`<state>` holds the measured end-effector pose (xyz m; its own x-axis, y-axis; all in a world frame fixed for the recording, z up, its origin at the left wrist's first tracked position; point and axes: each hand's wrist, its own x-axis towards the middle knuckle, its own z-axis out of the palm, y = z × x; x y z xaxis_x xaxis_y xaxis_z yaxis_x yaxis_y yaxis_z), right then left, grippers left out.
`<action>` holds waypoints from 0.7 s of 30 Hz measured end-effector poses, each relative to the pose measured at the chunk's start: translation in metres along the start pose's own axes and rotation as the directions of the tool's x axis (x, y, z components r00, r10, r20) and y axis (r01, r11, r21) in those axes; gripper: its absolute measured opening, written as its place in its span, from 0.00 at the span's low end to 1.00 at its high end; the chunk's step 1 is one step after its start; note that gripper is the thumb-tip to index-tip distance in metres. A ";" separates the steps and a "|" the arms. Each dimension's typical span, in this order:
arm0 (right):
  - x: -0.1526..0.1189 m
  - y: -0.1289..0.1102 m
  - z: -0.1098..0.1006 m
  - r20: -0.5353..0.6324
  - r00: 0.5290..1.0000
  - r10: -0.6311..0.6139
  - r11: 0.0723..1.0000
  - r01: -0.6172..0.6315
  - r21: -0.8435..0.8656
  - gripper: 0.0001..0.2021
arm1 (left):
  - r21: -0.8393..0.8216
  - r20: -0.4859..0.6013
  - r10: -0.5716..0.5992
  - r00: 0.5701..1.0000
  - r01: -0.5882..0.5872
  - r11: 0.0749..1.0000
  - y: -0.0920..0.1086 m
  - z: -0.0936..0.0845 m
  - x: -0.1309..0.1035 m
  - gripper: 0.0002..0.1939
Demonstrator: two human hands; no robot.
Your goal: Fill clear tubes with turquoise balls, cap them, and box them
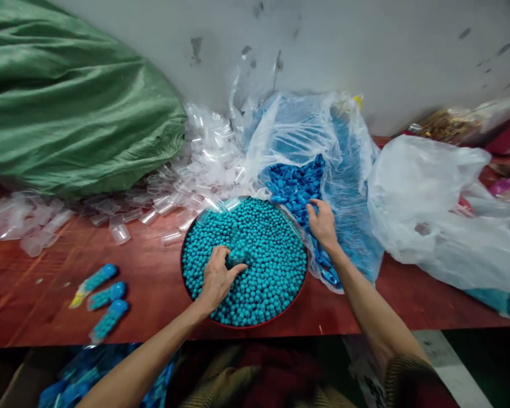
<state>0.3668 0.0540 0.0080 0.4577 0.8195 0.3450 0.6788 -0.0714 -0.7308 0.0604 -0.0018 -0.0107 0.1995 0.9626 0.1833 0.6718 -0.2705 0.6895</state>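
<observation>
My left hand [218, 277] is over a round red-rimmed tray [182, 271] full of turquoise beads [263, 283]. Its thumb and fingers are curved around a clear plastic tube [238, 249] that lies among the beads, partly blending in with them. To the right, my right hand [323, 222] reaches to a heap of small blue plastic pieces [295, 184] in an open clear bag [352, 187]. A small gap shows between its thumb and forefinger, and I see nothing held there.
Clear empty tubes [195, 187] are heaped behind the tray. Three bead-filled tubes with blue round caps [108, 320] lie at the left on the red table [153, 306]. A green sack [76, 107] stands back left; a white plastic bag [429, 192] lies at right.
</observation>
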 end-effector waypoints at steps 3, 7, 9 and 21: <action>0.042 0.033 0.004 0.084 0.980 0.180 0.983 -0.181 0.008 0.20 | -0.009 0.002 0.003 1.000 -0.003 1.000 -0.003 0.001 0.001 0.15; 0.065 0.033 0.029 0.140 0.975 0.174 0.980 -0.186 0.072 0.23 | -0.025 0.024 0.036 0.999 -0.035 0.999 -0.008 0.004 0.000 0.13; 0.066 0.023 0.038 0.157 0.976 0.150 0.981 -0.167 0.101 0.24 | -0.025 0.024 0.058 0.998 -0.058 0.998 -0.010 0.007 -0.001 0.14; 0.025 -0.031 0.033 0.306 0.879 -0.365 0.930 0.356 0.088 0.13 | 0.011 0.054 0.010 0.999 -0.011 1.000 0.000 0.000 0.002 0.13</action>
<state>0.3382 0.0956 0.0194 -0.0214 0.9205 0.3902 0.7439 0.2754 -0.6089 0.0607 0.0001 -0.0100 0.2442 0.9577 0.1522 0.6778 -0.2808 0.6795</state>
